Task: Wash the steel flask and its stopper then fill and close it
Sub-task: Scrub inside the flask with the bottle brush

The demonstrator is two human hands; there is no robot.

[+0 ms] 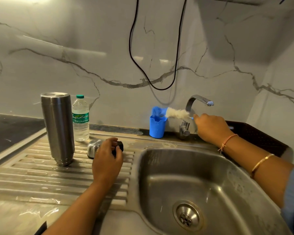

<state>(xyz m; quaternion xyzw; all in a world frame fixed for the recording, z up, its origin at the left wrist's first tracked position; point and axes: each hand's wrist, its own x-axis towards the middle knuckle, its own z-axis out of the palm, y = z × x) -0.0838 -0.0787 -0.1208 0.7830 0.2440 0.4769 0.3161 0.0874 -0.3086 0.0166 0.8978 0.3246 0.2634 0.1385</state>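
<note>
The steel flask [59,128] stands upside down on the ribbed drainboard [41,175], mouth down. Beside it lies a steel cap [93,147], partly hidden by my left hand [107,158], whose curled fingers grip the black stopper [119,146] just above the drainboard. My right hand [210,129] holds the handle of a white bottle brush [177,113], its bristle head pointing left over a blue holder cup [157,126]. The brush is blurred.
A plastic water bottle with a green cap [80,118] stands behind the flask. The tap [193,106] rises at the sink's back edge, no water running. The steel sink [202,187] is wet. A dark basket [258,138] sits at the right. A black cable [159,89] hangs down the wall.
</note>
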